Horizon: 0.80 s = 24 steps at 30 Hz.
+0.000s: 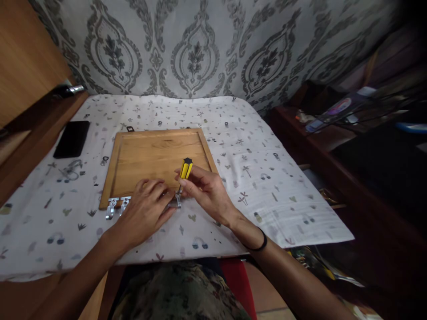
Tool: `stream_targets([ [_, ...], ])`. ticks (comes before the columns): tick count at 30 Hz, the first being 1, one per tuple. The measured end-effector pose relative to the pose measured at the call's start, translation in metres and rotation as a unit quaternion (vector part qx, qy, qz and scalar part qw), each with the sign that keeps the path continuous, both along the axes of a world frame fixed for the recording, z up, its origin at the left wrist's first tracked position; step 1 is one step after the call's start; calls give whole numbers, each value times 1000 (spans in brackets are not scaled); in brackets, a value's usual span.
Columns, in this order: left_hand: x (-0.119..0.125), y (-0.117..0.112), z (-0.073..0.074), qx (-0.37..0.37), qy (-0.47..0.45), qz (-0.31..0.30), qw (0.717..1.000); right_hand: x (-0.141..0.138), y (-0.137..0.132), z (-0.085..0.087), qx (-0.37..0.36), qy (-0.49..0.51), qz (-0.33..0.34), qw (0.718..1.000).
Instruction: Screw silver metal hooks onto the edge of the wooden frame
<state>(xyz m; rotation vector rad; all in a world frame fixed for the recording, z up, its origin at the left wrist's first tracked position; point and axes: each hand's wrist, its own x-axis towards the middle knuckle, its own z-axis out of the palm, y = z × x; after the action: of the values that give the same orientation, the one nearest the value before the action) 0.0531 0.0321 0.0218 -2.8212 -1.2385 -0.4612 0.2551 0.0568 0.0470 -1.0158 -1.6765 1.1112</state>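
Observation:
A framed wooden board point(150, 153) lies flat on the cloth-covered table. Along its near edge runs a metal hook rail point(112, 204), with two hooks showing left of my left hand point(150, 204) and one hook point(178, 201) between my hands. That left hand lies over the rail and board edge, its fingers bent on top and the thumb in front, hiding the rail's middle. Pinched in my right hand point(205, 189) is a screwdriver point(186, 170) with a yellow and black handle. It stands nearly upright, its tip at the rightmost hook; the exact contact is hidden.
A black phone point(71, 139) lies left of the board on the patterned cloth point(247, 178). Wooden furniture point(30, 58) borders the left side. At right, a dark shelf point(300, 129) holds a bottle point(340, 109) and clutter. A patterned wall covering point(195, 49) rises behind.

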Motion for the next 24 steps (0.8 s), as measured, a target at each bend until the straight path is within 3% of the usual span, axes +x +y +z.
stream_targets([
  [8, 7, -3, 3, 25, 13, 17, 999, 3, 0, 7, 80, -80, -35, 993],
  [12, 5, -2, 6, -1, -8, 15, 1000, 6, -3, 16, 110, -100, -49, 988],
  [16, 5, -2, 8, -49, -19, 17, 998, 7, -6, 21, 110, -92, -42, 989],
  [24, 16, -5, -2, -49, -61, 75, 994, 4, -12, 20, 79, -9, -66, 995],
])
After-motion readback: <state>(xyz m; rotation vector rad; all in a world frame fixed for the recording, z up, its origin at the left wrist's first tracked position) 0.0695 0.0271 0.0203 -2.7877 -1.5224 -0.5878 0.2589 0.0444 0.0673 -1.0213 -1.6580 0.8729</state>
